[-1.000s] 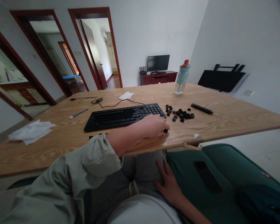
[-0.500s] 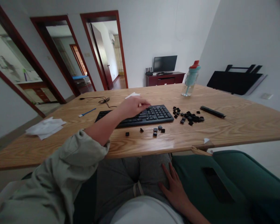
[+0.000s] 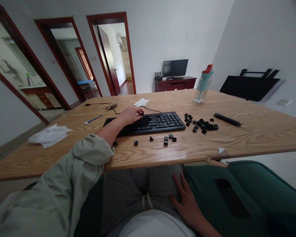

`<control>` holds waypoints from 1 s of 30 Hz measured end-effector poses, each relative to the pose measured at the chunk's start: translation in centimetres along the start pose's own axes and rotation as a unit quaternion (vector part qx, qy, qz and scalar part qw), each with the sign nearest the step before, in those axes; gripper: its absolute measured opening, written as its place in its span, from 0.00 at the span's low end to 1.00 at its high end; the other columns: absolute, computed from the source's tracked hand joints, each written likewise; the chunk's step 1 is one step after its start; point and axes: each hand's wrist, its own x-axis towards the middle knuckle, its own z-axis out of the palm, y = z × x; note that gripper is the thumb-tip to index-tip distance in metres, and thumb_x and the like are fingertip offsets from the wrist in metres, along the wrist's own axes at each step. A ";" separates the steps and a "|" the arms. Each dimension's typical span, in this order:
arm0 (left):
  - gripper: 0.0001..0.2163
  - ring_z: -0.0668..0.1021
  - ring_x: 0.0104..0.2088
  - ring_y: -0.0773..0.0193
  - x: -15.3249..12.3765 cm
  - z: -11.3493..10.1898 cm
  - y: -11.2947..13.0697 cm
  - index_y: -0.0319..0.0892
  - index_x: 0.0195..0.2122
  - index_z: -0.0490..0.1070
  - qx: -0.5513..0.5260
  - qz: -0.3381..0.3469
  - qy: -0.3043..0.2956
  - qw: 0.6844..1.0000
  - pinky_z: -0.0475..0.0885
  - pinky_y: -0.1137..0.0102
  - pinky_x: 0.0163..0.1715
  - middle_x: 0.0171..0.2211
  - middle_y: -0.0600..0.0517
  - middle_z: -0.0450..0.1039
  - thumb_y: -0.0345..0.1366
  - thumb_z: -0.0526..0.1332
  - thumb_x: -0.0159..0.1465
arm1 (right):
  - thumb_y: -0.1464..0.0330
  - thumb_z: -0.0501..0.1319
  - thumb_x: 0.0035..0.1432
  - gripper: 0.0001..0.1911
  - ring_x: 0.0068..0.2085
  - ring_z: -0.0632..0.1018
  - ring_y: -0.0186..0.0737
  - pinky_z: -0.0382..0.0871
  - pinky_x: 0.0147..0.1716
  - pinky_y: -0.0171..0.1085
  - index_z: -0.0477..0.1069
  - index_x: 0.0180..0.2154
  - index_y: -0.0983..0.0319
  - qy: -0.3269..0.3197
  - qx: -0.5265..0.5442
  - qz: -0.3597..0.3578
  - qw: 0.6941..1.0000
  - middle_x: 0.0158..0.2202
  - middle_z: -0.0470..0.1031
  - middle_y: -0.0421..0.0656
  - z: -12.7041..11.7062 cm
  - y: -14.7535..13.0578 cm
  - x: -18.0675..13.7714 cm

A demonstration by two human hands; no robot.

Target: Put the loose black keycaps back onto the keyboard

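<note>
My left hand (image 3: 131, 115) is over the left-middle part of a black keyboard (image 3: 171, 120), fingers pinched on a small black keycap (image 3: 141, 114). Part of the keyboard is covered by that hand and forearm; its right side shows rows of keys, while an area near my fingers looks stripped of caps. Several loose keycaps (image 3: 166, 138) lie on the table in front of the keyboard. A heap of black keycaps (image 3: 206, 125) spreads to its right. My right hand (image 3: 185, 199) rests with fingers spread on my thigh, holding nothing.
On the wooden table (image 3: 143, 154) are white tissues (image 3: 49, 135), a blue brush (image 3: 93, 119), a coiled cable (image 3: 111, 107), another tissue (image 3: 141, 102), a bottle (image 3: 203, 84) and a long black bar (image 3: 227, 119). A phone (image 3: 232, 197) lies on the green seat.
My left hand has moved left along the keyboard, uncovering keys in the middle and the tissue behind it. My right hand stays on my thigh.
</note>
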 end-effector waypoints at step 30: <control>0.14 0.80 0.44 0.57 -0.3 1.3 -2.0 0.45 0.46 0.82 0.122 0.031 -0.028 0.992 0.72 0.67 0.47 0.42 0.48 0.83 0.42 0.59 0.67 | 0.58 0.59 0.62 0.38 0.73 0.50 0.55 0.49 0.69 0.53 0.55 0.71 0.56 0.033 0.010 -0.009 0.999 0.75 0.37 0.47 0.3 -0.2 -0.2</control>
